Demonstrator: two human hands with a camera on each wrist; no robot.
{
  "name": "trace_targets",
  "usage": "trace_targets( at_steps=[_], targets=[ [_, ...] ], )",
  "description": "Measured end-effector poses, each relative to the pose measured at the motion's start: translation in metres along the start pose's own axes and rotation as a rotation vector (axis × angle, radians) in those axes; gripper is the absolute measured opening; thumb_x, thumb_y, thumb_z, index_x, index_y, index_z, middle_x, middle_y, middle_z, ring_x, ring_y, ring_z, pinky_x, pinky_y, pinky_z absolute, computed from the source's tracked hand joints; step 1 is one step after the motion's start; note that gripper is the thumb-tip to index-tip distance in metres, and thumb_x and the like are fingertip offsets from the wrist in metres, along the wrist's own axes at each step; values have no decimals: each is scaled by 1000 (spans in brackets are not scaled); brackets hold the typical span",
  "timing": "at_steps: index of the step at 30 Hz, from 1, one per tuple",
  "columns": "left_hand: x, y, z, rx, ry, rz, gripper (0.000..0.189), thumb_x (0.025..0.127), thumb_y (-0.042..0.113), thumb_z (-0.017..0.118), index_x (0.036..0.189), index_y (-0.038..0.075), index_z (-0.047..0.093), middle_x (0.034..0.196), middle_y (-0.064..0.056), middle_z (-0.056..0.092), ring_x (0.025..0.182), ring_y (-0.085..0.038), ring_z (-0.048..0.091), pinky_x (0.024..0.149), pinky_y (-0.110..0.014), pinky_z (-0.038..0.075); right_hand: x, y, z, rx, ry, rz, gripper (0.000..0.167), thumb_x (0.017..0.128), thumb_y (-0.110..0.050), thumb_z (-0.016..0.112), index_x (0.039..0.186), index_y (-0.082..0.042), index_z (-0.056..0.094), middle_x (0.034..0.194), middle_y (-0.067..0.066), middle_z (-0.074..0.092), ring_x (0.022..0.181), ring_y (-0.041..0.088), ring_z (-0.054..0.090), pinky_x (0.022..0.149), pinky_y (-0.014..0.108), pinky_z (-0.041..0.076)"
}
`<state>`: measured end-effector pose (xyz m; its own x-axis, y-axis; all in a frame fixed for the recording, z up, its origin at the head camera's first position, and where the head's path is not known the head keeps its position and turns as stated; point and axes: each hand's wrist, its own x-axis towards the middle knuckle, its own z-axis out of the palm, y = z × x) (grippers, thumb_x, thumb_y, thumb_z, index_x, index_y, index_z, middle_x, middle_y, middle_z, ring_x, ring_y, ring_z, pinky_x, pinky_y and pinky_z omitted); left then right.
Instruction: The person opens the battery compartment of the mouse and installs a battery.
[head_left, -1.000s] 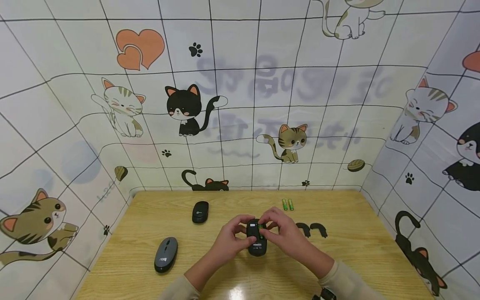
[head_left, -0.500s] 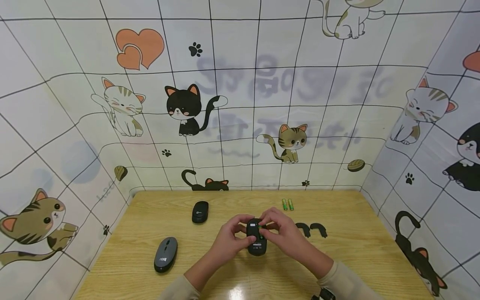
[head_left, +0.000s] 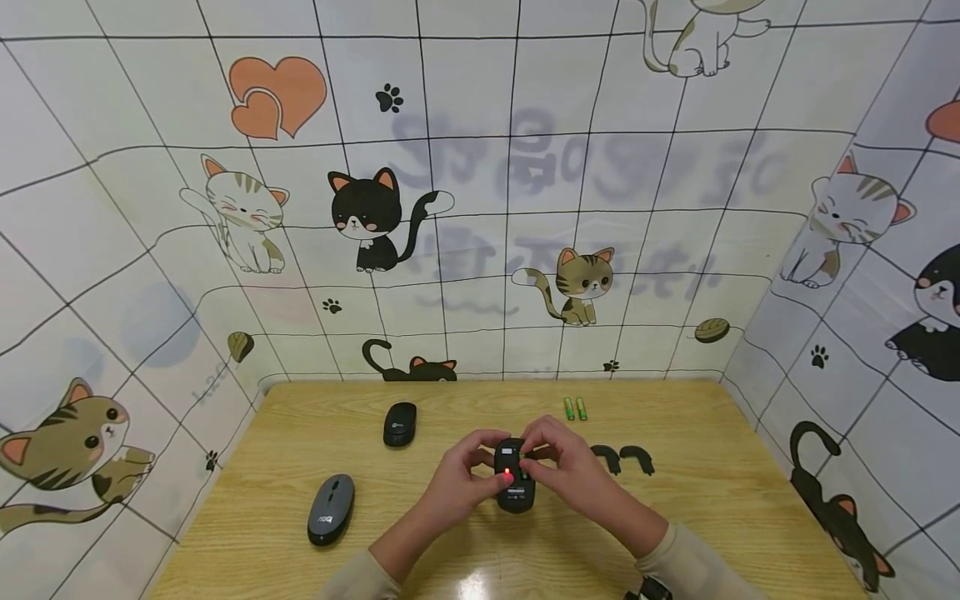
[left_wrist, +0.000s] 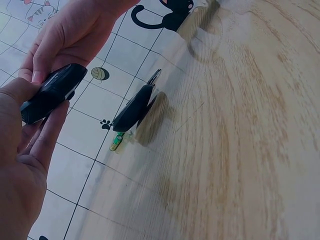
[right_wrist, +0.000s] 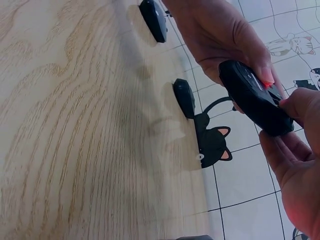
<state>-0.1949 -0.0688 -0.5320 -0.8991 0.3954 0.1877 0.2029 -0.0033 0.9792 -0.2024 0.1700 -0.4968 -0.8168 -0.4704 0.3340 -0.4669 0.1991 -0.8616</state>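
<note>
Red light [head_left: 507, 472] popped on, and the flipped mouse [head_left: 515, 495], held over the middle of the bench [head_left: 465, 400], has crept a hair toward 3 o'clock. Left hand [head_left: 468, 479] grips it while the right hand [head_left: 561, 462] pinches what looks like a green battery [head_left: 522, 456] in its uncovered bay [head_left: 523, 476], probably nearly seated, closing up left to do; spare batteries [head_left: 582, 409] at its 1 o'clock.
</note>
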Motion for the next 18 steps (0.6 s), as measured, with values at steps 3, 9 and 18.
trace_targets(
  at_steps=[3,9,18],
  targets=[
    [0,0,0,-3,4,-4,52,98,3,82,146,17,66,135,-11,65,105,-21,72,77,-33,68,0,0,1,-10,6,15,20,103,-1,78,114,-12,66,121,7,65,113,25,68,96,37,64],
    [0,1,0,-8,0,-10,52,98,2,83,146,16,66,133,-10,66,103,-20,72,76,-33,68,-1,-2,1,-12,4,116,29,105,-7,76,131,-10,65,125,9,68,114,27,67,97,35,61],
    [0,1,2,-20,-7,-10,54,98,3,83,145,20,66,134,-10,65,103,-20,71,76,-34,68,-1,-5,2,22,12,175,27,106,-7,75,131,-9,67,124,9,70,116,30,67,98,34,60]
  ],
)
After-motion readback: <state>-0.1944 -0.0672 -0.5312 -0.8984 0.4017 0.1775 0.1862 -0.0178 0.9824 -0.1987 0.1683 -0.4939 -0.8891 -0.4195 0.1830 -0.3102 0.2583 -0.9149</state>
